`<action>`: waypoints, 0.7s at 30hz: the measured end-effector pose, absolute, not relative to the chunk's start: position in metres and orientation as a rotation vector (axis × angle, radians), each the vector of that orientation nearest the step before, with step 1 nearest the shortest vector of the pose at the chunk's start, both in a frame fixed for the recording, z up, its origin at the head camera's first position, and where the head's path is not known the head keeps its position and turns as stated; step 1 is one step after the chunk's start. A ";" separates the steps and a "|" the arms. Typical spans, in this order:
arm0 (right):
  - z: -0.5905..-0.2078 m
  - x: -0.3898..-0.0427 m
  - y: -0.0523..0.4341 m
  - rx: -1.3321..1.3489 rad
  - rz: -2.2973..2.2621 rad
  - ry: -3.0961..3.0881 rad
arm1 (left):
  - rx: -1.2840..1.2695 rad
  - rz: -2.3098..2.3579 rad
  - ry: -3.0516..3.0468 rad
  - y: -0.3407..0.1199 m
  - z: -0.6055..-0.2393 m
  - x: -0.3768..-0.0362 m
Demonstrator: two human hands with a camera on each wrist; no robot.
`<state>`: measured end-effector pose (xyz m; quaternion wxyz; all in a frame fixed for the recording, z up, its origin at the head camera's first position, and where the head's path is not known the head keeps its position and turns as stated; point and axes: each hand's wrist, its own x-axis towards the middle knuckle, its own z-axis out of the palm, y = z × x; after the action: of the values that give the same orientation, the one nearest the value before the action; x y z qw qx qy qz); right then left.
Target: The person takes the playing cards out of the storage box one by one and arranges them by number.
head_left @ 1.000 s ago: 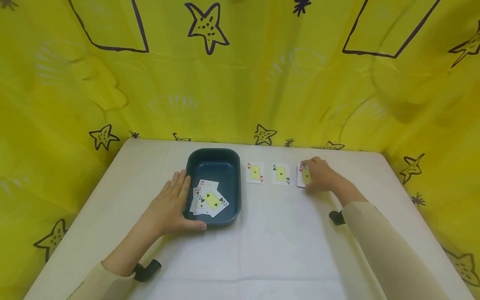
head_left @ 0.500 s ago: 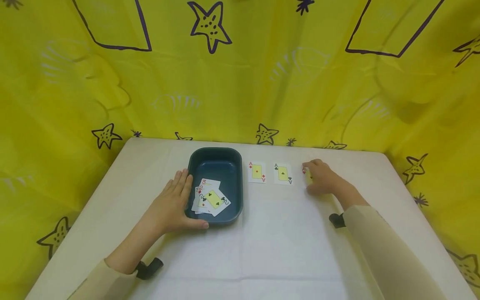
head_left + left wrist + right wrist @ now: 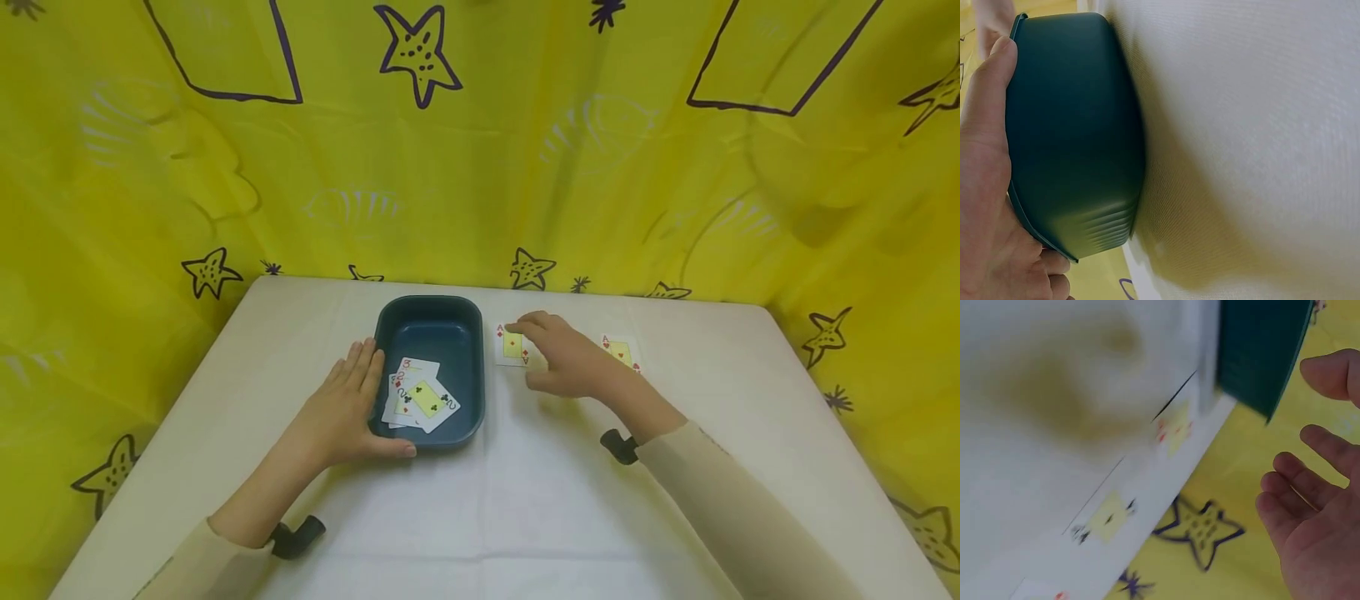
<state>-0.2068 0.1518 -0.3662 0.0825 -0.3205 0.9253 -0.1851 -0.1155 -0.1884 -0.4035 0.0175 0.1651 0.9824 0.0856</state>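
Observation:
My left hand [image 3: 341,412] rests against the left side of a dark green tray [image 3: 435,337], fingers straight along the rim and thumb along the near edge. Inside the tray lie several overlapping playing cards, a two of clubs [image 3: 429,407] on top. My right hand [image 3: 566,358] hovers with nothing in it, its fingertips overlapping the ace of diamonds [image 3: 512,357] in the head view. That hand hides the ace of clubs there, though the right wrist view shows the ace of clubs [image 3: 1108,517]. To its right lies the ace of hearts [image 3: 619,348], face up and partly covered.
A white cloth covers the table [image 3: 540,517]. Behind it hangs a yellow curtain [image 3: 480,167] printed with stars and fish. Black wrist mounts stick out by the left sleeve [image 3: 213,562] and the right sleeve [image 3: 720,492].
My right hand has come away from the ace of hearts and moved left over the other aces, leaving that card on the cloth. My left hand stays at the tray.

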 end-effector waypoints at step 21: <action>-0.364 -0.190 0.047 -1.293 -0.406 2.500 | 0.539 0.263 3.041 -0.188 -0.402 -0.115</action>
<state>-0.1898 0.0468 -0.3638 0.1484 -0.4498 0.8693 -0.1413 -0.1146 -0.1885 -0.4022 0.0212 0.1737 0.9809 0.0850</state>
